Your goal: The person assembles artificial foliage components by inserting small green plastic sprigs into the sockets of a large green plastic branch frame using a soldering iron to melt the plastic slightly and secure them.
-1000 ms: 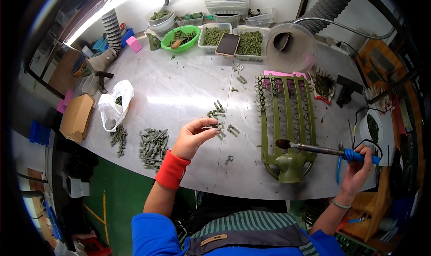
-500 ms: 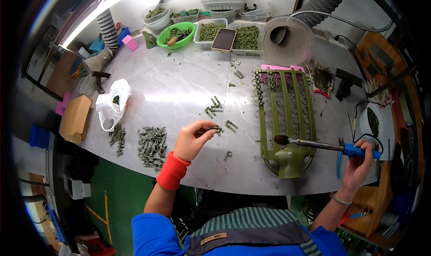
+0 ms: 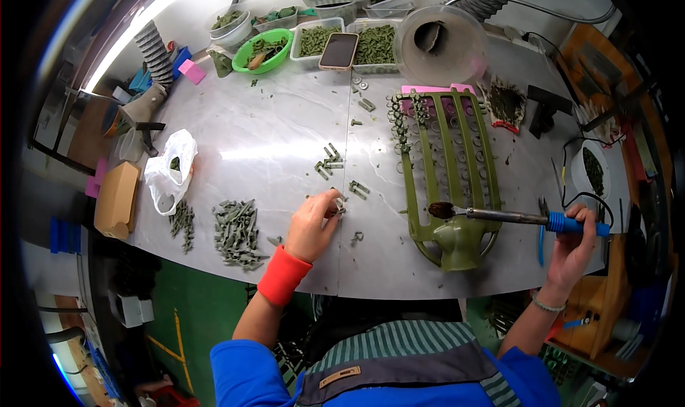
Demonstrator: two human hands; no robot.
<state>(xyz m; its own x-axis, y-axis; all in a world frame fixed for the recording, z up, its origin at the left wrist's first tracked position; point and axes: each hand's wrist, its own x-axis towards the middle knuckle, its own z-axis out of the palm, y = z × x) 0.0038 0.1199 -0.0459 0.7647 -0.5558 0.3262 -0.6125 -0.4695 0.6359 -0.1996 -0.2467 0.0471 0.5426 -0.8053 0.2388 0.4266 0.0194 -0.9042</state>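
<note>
The left hand point(image 3: 314, 225) pinches what looks like a small grey part point(image 3: 340, 207) in closed fingers above the counter point(image 3: 285, 143). The right hand point(image 3: 571, 246) grips a soldering iron point(image 3: 514, 216), its tip on the green rack point(image 3: 446, 171).

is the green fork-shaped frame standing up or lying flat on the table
Lying flat. The green frame rests along the table, prongs pointing away from the person, its base near the table's front edge, with the soldering iron held over it.

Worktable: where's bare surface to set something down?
Free: the worktable between white plastic bag, green bowl and the small parts cluster; also its near edge below the left hand. Crowded: back row of trays and around the green rack.
</note>
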